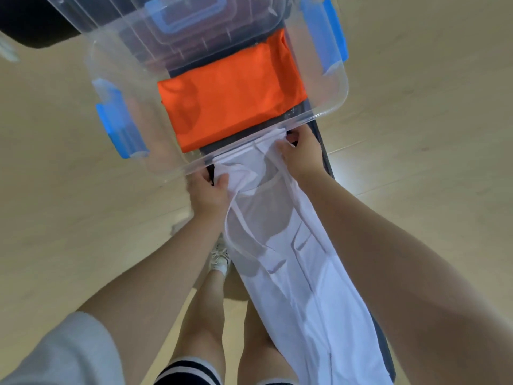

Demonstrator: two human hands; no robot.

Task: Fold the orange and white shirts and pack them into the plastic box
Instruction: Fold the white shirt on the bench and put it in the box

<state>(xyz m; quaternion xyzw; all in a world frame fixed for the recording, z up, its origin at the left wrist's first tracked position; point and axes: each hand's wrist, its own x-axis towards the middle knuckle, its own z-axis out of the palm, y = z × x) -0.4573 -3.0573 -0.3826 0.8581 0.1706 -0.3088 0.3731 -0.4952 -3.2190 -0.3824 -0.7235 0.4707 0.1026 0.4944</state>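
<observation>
Hanging garment: white shirt (305, 273), the largest thing in view, drapes long and unfolded from the box's near edge down past the person's legs; thin, slightly see-through cloth with a rounded neckline and narrow hemmed edges showing near the top.
Container: plastic box (337, 102), clear-walled with rounded corners and blue latch clips on its two sides; it sits on a dark narrow surface above a pale wooden floor (55, 190).
Lid: clear lid with a blue handle (184, 16), lying tilted over the far part of the box.
Packed garment: orange shirt (233, 90), bright, folded to a neat rectangle, lying flat inside the box.
Hands: left hand (209, 194) pinches one top corner of the white shirt just below the box rim; right hand (301, 154) grips the other top corner at the rim; the two are apart, the neckline between them.
</observation>
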